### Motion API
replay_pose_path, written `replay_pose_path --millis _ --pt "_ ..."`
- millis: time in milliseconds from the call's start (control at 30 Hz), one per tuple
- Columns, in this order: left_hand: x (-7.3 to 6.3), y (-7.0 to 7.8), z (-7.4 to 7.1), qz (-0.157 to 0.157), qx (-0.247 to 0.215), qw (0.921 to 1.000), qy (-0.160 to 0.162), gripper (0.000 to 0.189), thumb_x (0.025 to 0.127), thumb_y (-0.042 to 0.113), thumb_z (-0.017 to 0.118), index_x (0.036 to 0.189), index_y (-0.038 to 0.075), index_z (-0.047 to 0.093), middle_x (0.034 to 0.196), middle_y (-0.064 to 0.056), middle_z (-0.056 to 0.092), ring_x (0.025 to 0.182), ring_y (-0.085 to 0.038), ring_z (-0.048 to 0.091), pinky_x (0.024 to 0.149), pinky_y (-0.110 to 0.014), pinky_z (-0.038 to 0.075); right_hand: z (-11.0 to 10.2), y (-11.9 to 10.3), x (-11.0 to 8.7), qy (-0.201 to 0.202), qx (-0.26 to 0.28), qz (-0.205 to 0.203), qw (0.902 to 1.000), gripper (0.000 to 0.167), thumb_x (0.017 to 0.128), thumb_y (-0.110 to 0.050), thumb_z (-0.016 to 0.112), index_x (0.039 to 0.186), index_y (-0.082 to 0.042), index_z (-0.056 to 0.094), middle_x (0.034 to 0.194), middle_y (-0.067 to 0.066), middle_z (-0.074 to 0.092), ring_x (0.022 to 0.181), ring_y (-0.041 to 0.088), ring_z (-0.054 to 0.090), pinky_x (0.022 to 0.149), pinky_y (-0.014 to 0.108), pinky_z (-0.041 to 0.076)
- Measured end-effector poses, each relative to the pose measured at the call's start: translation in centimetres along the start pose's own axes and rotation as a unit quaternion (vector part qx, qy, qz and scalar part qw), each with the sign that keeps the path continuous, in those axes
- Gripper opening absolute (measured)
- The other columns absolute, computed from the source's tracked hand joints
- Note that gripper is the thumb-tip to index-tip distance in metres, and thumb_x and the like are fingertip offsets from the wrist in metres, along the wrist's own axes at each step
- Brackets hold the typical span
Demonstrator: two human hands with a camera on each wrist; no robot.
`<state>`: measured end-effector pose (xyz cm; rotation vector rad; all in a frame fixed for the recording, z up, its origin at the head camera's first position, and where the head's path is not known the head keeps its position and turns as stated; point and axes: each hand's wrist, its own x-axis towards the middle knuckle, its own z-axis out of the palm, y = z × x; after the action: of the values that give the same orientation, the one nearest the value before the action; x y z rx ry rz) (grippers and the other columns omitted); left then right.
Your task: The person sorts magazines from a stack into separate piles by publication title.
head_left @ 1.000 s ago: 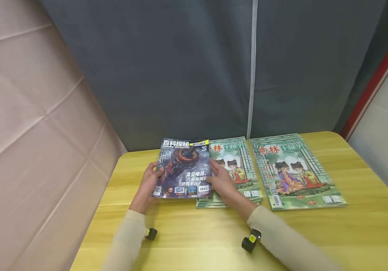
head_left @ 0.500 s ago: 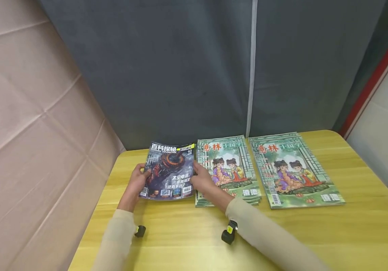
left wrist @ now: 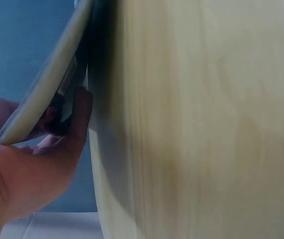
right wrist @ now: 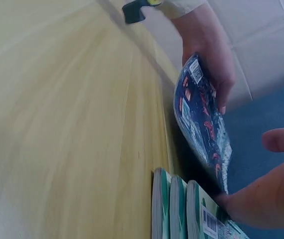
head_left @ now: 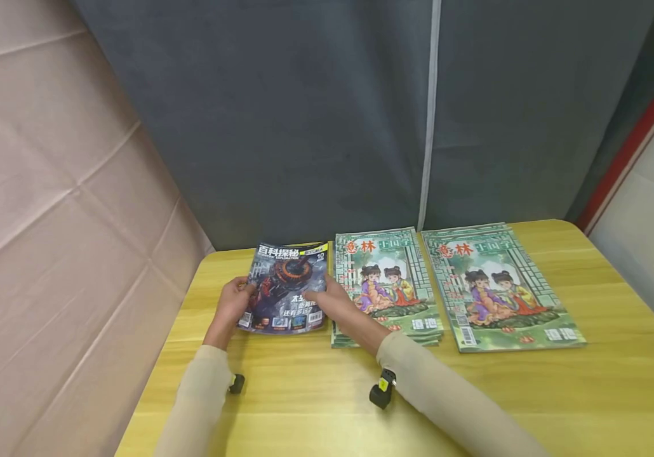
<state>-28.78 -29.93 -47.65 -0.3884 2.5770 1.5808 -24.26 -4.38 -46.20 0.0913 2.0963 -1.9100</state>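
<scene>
A dark magazine (head_left: 287, 273) with a red ring-shaped machine on its cover is held tilted above the table's left part. My left hand (head_left: 232, 306) grips its left edge, thumb on the cover. On the right edge, my right hand (head_left: 338, 304) grips it with the thumb lying across the cover. The left wrist view shows the magazine's thick edge (left wrist: 47, 82) raised off the wood, with left-hand fingers (left wrist: 81, 109) underneath. In the right wrist view the cover (right wrist: 202, 119) bows slightly, close to a stack of green magazines (right wrist: 179, 206).
Two stacks of green magazines lie to the right: the middle stack (head_left: 387, 279), partly behind my right wrist, and the right stack (head_left: 507, 295). Beneath everything is a yellow wooden table (head_left: 310, 400). A grey curtain (head_left: 275, 127) hangs behind, and pale cloth (head_left: 75, 266) covers the left side.
Both hands have carried the dark magazine left and slightly down, off the middle green stack, which now shows more fully. My right thumb has slid further onto the cover.
</scene>
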Motion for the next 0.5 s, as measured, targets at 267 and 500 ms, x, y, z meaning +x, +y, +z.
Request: replay_pose_path --millis 267,500 --pt "-0.04 0.04 0.18 -0.008 0.029 0.9995 0.008 0.062 0.108 0.036 0.052 0.155 -0.005 0.047 0.15 -0.028 0.057 0.132 -0.037 0.059 0.116 -0.051 0.049 0.12 -0.13 -0.29 -0.003 -0.033 0.002 0.9995 0.094 0.097 -0.039 0.069 0.166 0.003 0.021 0.174 0.023 0.023 0.162 0.045 0.021 0.133 0.061 0.018" --pt "-0.08 0.32 0.4 -0.007 0.089 0.996 -0.006 0.077 0.106 0.043 0.054 0.163 -0.004 0.032 0.164 -0.03 0.042 0.149 -0.044 0.047 0.126 -0.056 0.039 -0.06 -0.22 -0.3 -0.003 -0.016 0.006 0.9999 0.097 0.096 -0.045 0.067 0.167 0.001 0.019 0.176 0.021 0.021 0.163 0.043 0.02 0.134 0.061 0.016"
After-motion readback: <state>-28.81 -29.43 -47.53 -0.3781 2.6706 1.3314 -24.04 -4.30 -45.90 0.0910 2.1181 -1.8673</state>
